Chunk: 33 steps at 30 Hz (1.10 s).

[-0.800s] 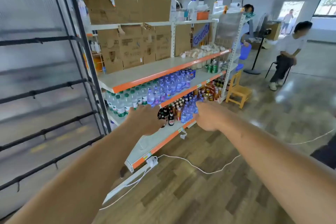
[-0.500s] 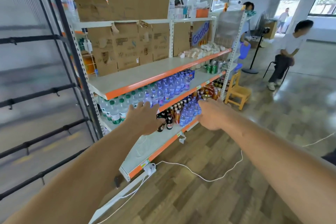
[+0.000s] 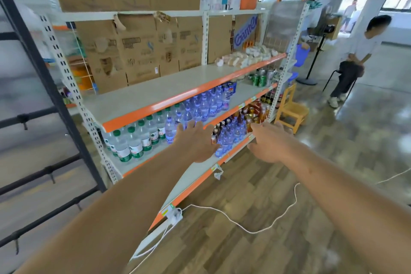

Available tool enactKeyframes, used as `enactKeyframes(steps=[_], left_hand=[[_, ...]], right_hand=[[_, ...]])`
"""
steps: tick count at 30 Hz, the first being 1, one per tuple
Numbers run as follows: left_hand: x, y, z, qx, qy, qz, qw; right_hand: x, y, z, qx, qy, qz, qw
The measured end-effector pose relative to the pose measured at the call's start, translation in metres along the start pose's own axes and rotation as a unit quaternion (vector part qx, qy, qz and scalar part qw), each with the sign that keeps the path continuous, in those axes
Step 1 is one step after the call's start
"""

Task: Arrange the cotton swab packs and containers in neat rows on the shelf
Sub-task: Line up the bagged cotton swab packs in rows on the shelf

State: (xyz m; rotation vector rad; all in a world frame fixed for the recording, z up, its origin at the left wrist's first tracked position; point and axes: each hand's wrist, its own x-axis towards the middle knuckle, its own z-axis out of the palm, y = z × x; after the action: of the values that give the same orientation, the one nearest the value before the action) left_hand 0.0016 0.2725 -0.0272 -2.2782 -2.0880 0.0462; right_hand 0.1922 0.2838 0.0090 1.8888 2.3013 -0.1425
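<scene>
Cotton swab packs (image 3: 244, 56), or what looks like them (a loose pale heap, too blurred to sort packs from containers), lie at the far right end of the orange-edged shelf (image 3: 155, 89), just beside the cardboard boxes (image 3: 138, 51) that line its back. Neither hand is near them. The left hand (image 3: 195, 142) and the right hand (image 3: 270, 142) are both held out at arm's length a tier lower, in front of the water bottles (image 3: 133, 142), and touch nothing. Two things differ from a moment ago. The shelving fills more of the view, so the person has stepped closer. The fingers, which were curled toward the palms, are now stretched forward and a little apart, holding nothing. For the task this reads as the approach and no more. The heap is untouched and no row is begun. The hands will probably have to rise a tier and travel well to the right before any sorting starts. A white cable (image 3: 244, 227) trails across the floor near the foot of the unit, which could catch a foot on the way.
</scene>
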Motion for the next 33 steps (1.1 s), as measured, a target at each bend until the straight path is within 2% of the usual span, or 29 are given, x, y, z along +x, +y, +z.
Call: enactKeyframes(steps=[10,16,26,33], left_hand=[[0.131,0.024,-0.009,0.016,0.012,-0.05,0.999],[0.192,0.042,0.006,0.021,-0.038,-0.061,0.997],[0.355,0.038,0.03,-0.006,-0.019,-0.019,1.0],[0.465,0.031,0.028,-0.002,0.019,0.034,0.999]], right_hand=[[0.136,0.078,-0.036,0.018,0.023,-0.045,0.999],[0.201,0.093,-0.021,0.018,0.007,-0.084,0.996],[0.336,0.131,-0.033,0.007,0.003,-0.016,1.0],[0.433,0.143,-0.061,0.049,0.039,0.031,0.998]])
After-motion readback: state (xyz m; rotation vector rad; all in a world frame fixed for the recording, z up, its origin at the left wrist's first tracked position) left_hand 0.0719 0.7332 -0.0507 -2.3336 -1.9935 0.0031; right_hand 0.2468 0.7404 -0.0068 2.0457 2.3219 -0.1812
